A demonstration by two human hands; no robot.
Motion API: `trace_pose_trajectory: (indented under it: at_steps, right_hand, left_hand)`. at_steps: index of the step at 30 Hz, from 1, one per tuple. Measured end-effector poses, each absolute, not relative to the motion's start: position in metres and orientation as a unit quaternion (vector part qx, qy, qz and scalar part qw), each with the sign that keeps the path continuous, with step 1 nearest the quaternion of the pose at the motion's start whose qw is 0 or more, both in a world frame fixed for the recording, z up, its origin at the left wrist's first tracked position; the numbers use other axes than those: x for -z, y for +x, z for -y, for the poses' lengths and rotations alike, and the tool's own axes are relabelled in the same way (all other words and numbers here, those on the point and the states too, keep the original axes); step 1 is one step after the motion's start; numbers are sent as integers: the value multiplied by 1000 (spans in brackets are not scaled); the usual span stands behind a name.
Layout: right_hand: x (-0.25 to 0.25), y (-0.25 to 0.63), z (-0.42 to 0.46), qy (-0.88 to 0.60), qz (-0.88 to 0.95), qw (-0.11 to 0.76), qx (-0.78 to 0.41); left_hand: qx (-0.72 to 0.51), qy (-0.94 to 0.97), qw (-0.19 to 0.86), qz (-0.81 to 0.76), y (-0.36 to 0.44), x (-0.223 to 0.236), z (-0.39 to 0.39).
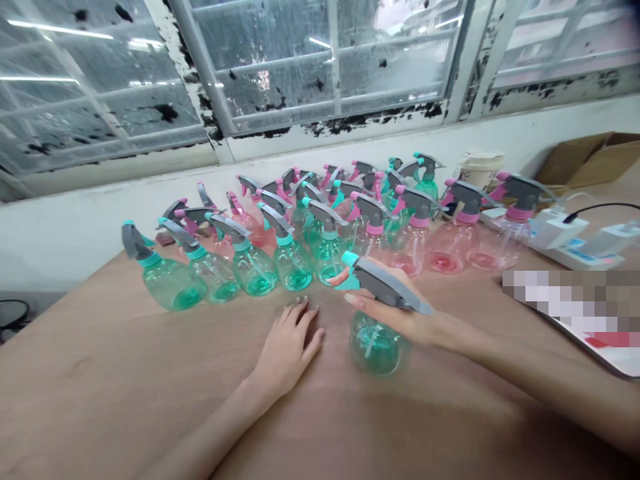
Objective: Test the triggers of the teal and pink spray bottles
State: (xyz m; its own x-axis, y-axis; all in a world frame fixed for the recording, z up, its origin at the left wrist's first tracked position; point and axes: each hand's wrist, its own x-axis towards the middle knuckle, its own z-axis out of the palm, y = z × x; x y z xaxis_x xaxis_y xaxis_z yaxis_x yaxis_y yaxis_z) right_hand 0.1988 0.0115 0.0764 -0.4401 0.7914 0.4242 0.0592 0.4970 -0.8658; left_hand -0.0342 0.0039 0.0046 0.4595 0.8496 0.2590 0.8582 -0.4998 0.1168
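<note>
My right hand (400, 317) is wrapped around the neck of a green spray bottle (377, 347) with a grey and turquoise trigger head. The bottle stands nearly upright at the front of the group; whether its base touches the table I cannot tell. My left hand (287, 347) lies flat on the wooden table (150, 387), fingers stretched toward the row, holding nothing. Just beyond its fingertips stands another green spray bottle (293, 267). The front row runs from a tilted green bottle (173, 283) at the left to a pink bottle (500, 243) at the right.
Several more green and pink spray bottles crowd behind the front row, near the wall. At the right are a power strip (583, 250) with white chargers, a blurred-out flat device (575, 320), a paper cup (480, 168) and a cardboard box (587, 160). Windows line the back.
</note>
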Motion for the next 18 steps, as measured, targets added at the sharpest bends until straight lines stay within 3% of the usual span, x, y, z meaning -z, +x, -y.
trace_pose_trajectory:
  at_steps: [18]
  right_hand:
    - [-72, 200, -11, -293, 743, 445, -405]
  left_hand:
    - [125, -856, 14, 501, -34, -6, -2]
